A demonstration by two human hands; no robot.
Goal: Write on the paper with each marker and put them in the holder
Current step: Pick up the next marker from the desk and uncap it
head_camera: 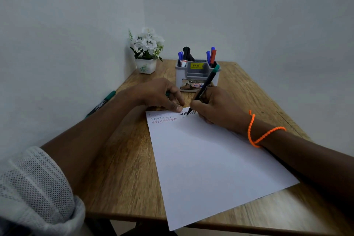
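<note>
- Paper (206, 159) lies nearest me on the wooden table (122, 168), its near corner hanging past the front edge; it is a thin, light sheet that I judge will slide or curl unless pinned flat
- Zigzag lines (164, 119) in red and a darker colour sit along its far edge, with a fresh dark scribble beside them
- My right hand (216, 109) has its fingers curled round a black marker with a green end (204, 87), tip touching the paper at the far edge; an orange cord bracelet (258, 132) is on that wrist
- Marker is stiff, light and smooth, so I would keep the hold low on the barrel near the tip for writing, then shift up mid-barrel to drop it in tip-down
- My left hand (159, 95) presses fingertips on the far-left corner of the sheet; a bit of green shows under its curled fingers, likely the cap, though I cannot tell for sure
- Second green-capped marker (101, 102) lies at the table's left edge by the wall, not yet written with as far as I can judge
- Holder (197, 74) stands just beyond both hands, with blue, black and red markers upright in its outer compartments
- Flower pot (146, 51) sits in the far corner
</note>
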